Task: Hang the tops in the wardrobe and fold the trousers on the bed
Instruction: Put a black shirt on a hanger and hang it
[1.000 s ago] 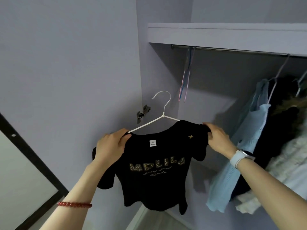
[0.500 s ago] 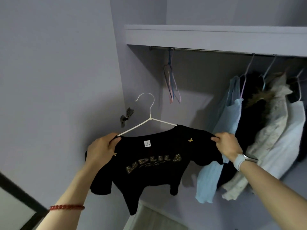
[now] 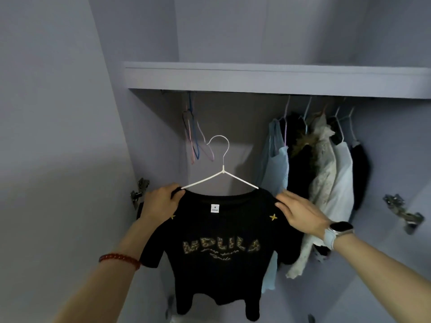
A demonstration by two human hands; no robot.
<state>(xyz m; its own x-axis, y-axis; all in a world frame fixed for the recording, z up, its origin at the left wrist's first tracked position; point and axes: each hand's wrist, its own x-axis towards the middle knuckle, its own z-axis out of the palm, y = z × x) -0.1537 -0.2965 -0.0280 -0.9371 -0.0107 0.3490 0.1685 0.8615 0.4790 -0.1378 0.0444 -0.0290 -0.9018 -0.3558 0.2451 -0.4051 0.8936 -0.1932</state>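
Note:
A black T-shirt (image 3: pixel 219 257) with gold lettering hangs on a white hanger (image 3: pixel 220 169), held up in front of the open wardrobe, below the rail. My left hand (image 3: pixel 161 203) grips the shirt's left shoulder and the hanger's end. My right hand (image 3: pixel 298 213) lies over the right shoulder with fingers nearly straight, touching the cloth. The hanger's hook points up and is free of the rail, which is mostly hidden under the shelf (image 3: pixel 275 78).
Several empty coloured hangers (image 3: pixel 194 141) dangle at the rail's left. Several hung tops (image 3: pixel 319 178), pale blue, black and white, fill the right part. Door hinges (image 3: pixel 138 192) stick out on the left wall and on the right (image 3: pixel 403 214).
The view swung to face the wardrobe head-on. The shirt on its hanger moved toward the middle of the opening. My right hand loosened from a pinch to flatter fingers on the shoulder.

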